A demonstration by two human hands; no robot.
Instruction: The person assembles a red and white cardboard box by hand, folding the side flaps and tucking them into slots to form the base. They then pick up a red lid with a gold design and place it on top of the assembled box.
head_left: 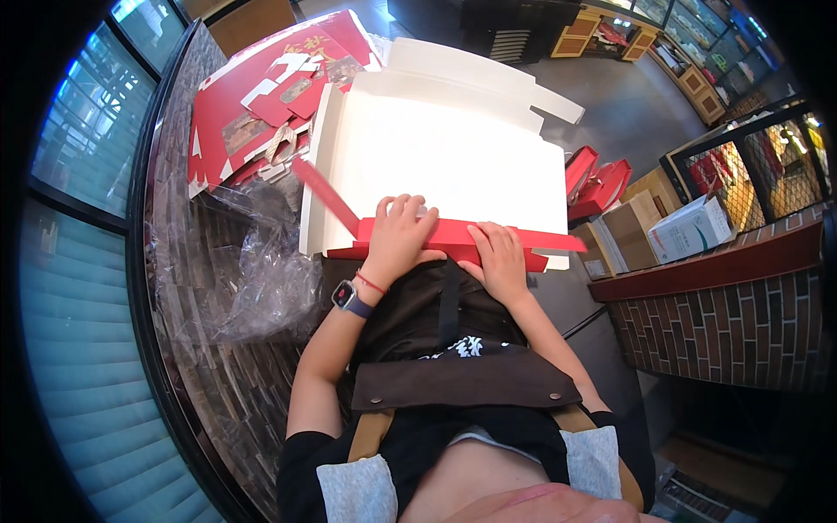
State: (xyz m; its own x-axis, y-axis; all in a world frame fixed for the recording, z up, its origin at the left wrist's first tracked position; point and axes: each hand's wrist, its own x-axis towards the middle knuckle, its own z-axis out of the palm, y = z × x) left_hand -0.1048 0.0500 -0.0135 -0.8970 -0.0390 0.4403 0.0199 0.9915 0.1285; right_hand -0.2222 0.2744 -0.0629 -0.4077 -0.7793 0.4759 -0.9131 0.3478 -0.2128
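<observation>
Red card is showing along the near edge of the white-lined box (453, 166), which is lying open right in front of the person, its near side close to the apron (405, 318). We're seeing both hands part-closed on the red near wall (453, 235): the left hand (399, 234) is curling its fingers over the top, thumb on the near side; the right hand (500, 261) is doing likewise further along. How hard they're gripping, we're not able to tell. The left tab (327, 195) is angling away and the right tab (556, 241) is jutting past the right hand, so we're judging that uneven pressure could be skewing the fold or creasing a tab. The far corner flap (558, 106) is hanging loose, a likely snag. We're also flagging the plastic wrap (270, 275) near the left wrist, which could be catching on the box, and the red sheets (231, 122), which could be slipping if nudged.
</observation>
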